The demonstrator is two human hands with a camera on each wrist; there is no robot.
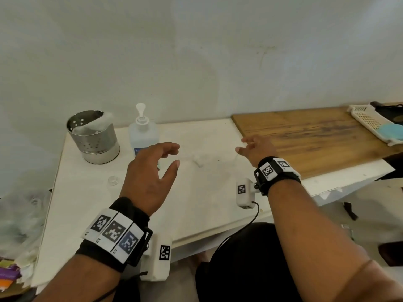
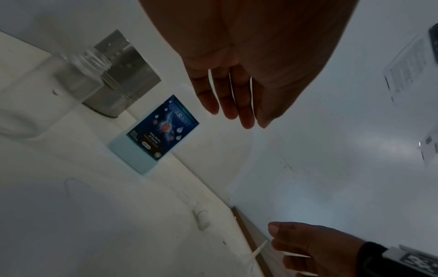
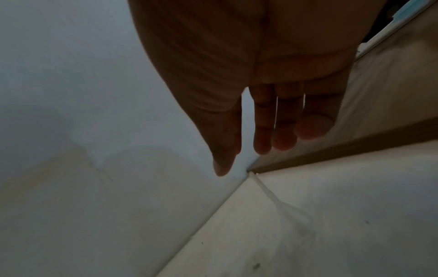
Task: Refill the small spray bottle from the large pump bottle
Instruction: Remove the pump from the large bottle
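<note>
Pump bottle [image 1: 142,132] base is hidden behind left hand [image 1: 150,171], fingers [image 2: 227,97] loosely spread w/ nothing held. Right hand [image 1: 257,150] fingers relaxed, slightly parted. Spray bottle [image 2: 64,78] seen capless, blurred, frame-cropped.

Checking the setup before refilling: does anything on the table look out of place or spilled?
No spill shows. The spray head lies on its side on the table, off the small bottle, which stands open near the left hand. The pump bottle stands upright.
</note>
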